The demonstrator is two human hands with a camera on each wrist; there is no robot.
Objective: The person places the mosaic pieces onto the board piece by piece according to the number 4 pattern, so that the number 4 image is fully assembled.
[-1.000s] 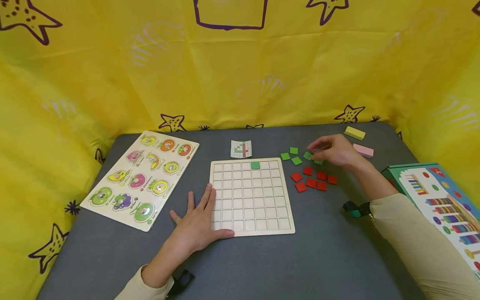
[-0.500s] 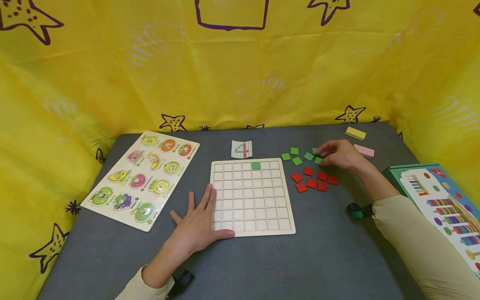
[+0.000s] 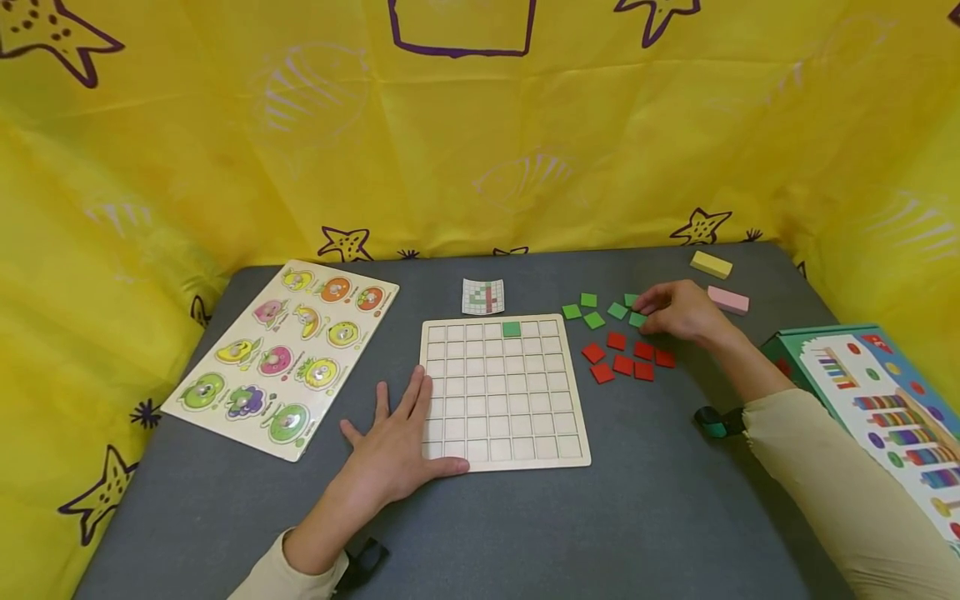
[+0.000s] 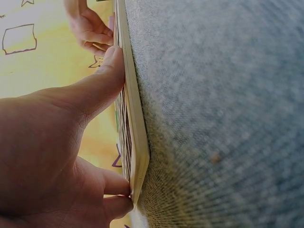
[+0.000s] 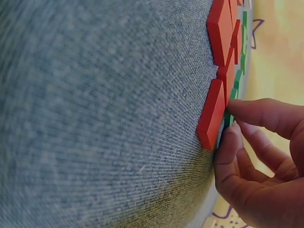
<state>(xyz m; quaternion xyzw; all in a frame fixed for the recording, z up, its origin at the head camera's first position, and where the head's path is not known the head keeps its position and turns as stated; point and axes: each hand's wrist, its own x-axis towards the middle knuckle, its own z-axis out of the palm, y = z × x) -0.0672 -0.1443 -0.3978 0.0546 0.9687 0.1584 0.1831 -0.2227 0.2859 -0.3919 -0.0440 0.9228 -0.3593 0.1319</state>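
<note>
1. The left hand (image 3: 393,450) lies with fingers spread at the left edge of the board (image 3: 540,404), thumb over its near edge, probably to stop it sliding.
2. The right hand (image 3: 682,310), off the board's far right corner, has its thumb and fingertips curled at a green tile (image 3: 637,320), apparently pinching it (how firmly, I cannot tell).
3. That tile is to the right of the board, at the right hand's fingertips and well apart from the left hand.
4. Other loose tiles (image 3: 594,320), also green, lie beside the board's far right corner, with red tiles (image 3: 622,365) on their near side, likely grouped by colour for easy reach.
5. One green square (image 3: 512,329) sits in the board's far row, right of its middle.
6. Just beyond the board's far edge is a printed card (image 3: 483,297), perhaps there for easy viewing.
7. A fruit puzzle (image 3: 232,430) lies left of the board; a box (image 3: 885,417) stands well to its right.
</note>
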